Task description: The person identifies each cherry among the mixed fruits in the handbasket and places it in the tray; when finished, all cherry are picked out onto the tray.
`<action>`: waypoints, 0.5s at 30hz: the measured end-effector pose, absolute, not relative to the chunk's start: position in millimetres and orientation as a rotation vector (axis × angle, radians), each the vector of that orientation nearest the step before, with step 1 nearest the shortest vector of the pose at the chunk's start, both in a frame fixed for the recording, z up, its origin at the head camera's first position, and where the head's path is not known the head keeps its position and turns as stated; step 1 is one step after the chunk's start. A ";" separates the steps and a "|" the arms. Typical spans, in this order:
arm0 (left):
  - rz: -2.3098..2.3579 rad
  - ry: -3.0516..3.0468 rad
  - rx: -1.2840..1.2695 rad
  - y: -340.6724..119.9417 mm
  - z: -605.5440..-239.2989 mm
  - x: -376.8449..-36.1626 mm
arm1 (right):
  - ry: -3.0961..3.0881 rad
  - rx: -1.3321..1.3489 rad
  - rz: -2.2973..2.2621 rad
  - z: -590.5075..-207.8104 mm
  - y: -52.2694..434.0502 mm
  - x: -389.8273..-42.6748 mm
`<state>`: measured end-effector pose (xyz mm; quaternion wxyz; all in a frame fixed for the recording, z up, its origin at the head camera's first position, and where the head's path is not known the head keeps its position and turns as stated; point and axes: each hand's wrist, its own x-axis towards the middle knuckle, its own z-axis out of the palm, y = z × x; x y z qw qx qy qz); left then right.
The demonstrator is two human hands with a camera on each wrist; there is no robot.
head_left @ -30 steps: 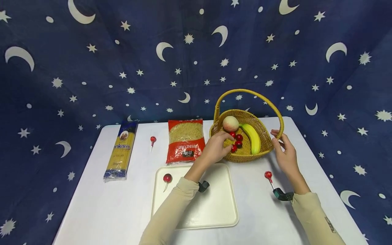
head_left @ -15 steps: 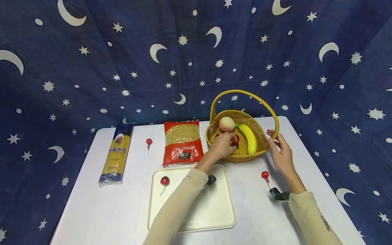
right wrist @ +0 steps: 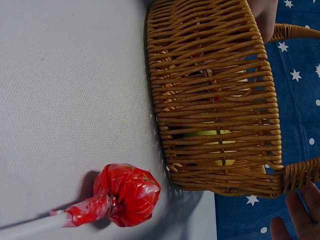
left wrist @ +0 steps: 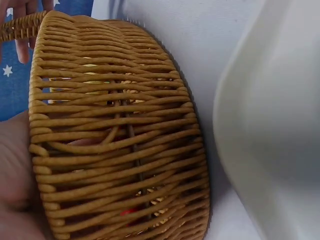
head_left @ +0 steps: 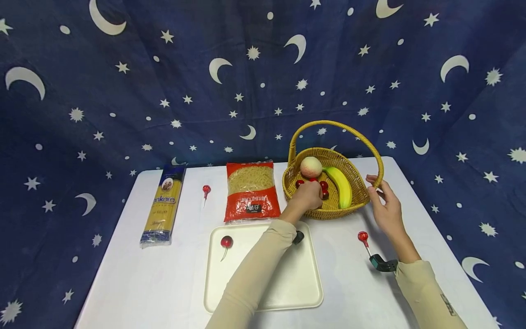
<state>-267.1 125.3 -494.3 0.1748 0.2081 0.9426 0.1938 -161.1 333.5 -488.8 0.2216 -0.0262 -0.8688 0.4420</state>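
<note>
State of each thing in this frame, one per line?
Basket: upright, holding peach, banana, cherries.
Left hand: inside basket, over cherries; grip hidden.
Right hand: fingers at the basket handle.
Tray: one cherry on it.
Lollipop: wrapped, on table.
Pasta bag: sealed, flat.

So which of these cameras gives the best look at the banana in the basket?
The head camera: the banana lies in plain sight inside the basket, beside the peach. The right wrist camera catches only yellow slivers through the weave; the left wrist camera shows basket wall, with pale yellow behind it that I cannot identify.
</note>
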 end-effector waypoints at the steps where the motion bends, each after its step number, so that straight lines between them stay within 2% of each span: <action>1: 0.544 2.678 0.586 128.5 -503.9 -272.5 | -2.398 -0.073 1.222 -489.1 333.3 -161.4; 4: 0.541 2.709 0.579 134.5 -526.4 -284.6 | -2.386 -0.070 1.231 -490.0 332.9 -162.9; 7: 0.588 2.723 0.568 129.0 -515.9 -280.6 | -2.384 -0.062 1.234 -490.0 332.3 -164.4; 11: 0.721 2.754 0.596 112.6 -478.9 -261.4 | -2.381 -0.074 1.237 -489.6 332.1 -165.0; 15: 0.901 2.789 0.578 101.5 -465.6 -251.9 | -2.381 -0.091 1.234 -490.5 332.6 -163.7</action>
